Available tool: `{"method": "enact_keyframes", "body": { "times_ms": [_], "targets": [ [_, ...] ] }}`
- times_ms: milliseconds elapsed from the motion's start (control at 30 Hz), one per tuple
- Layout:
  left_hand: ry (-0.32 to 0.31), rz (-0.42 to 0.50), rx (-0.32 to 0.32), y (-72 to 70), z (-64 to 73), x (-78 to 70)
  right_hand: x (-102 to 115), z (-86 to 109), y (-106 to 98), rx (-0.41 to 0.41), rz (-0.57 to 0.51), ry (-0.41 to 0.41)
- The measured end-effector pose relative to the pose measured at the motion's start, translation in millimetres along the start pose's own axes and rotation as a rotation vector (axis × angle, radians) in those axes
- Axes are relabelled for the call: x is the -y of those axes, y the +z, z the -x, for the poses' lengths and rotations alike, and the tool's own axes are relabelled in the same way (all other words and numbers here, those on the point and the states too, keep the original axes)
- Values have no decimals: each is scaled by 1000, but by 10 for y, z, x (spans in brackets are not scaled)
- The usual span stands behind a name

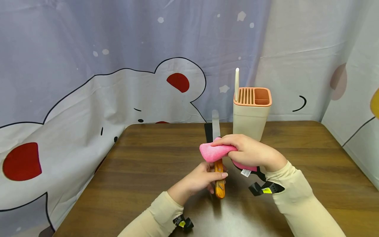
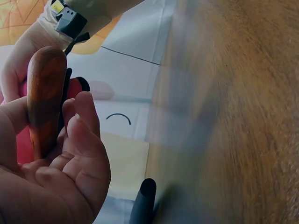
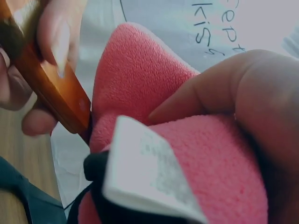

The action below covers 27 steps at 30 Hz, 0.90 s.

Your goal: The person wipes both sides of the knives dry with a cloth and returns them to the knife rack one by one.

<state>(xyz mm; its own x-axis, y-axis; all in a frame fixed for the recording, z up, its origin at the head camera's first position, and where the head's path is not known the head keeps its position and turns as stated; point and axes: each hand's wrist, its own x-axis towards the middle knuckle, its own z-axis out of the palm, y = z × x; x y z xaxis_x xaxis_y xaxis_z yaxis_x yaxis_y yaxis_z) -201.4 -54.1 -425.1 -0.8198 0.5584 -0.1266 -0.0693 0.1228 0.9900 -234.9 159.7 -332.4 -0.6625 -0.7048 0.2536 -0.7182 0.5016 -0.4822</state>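
Observation:
My left hand [image 1: 197, 178] holds a long knife by its orange-brown wooden handle [image 1: 220, 190], thumb across it. The knife's pale metal blade [image 1: 216, 127] has a rounded tip and points away toward the back of the table. With my right hand [image 1: 251, 152] I grip a pink fleecy cloth [image 1: 214, 152] that is folded over the blade just above the handle and hides that part. In the right wrist view, black trim and a white label [image 3: 140, 168] show on the cloth, and the handle [image 3: 60, 93] lies beside it.
Behind the right hand stands a cream knife holder [image 1: 250, 123] with an orange slotted top; a white handle [image 1: 237, 84] sticks up from it. A black flat object [image 1: 208, 132] lies near the wooden table's [image 1: 154, 151] back edge. A printed curtain [image 1: 133, 95] hangs behind.

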Motion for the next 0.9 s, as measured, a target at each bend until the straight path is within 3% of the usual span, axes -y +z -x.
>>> {"method": "enact_keyframes", "body": {
  "times_ms": [267, 467, 567, 800, 900],
  "targets": [
    [10, 10, -20, -10, -5, 3, 47, 15, -8, 71, -35, 6],
    [-8, -17, -8, -15, -7, 7, 17, 50, -98, 36, -124, 49],
    [-23, -31, 1, -13, -11, 4, -21, 88, -167, -48, -143, 59],
    [-26, -53, 43, 34, -2, 4, -135, 76, -244, -391, -56, 120],
    [-16, -63, 62, 58, 10, 10, -190, 22, -210, -458, -34, 162]
  ]
}}
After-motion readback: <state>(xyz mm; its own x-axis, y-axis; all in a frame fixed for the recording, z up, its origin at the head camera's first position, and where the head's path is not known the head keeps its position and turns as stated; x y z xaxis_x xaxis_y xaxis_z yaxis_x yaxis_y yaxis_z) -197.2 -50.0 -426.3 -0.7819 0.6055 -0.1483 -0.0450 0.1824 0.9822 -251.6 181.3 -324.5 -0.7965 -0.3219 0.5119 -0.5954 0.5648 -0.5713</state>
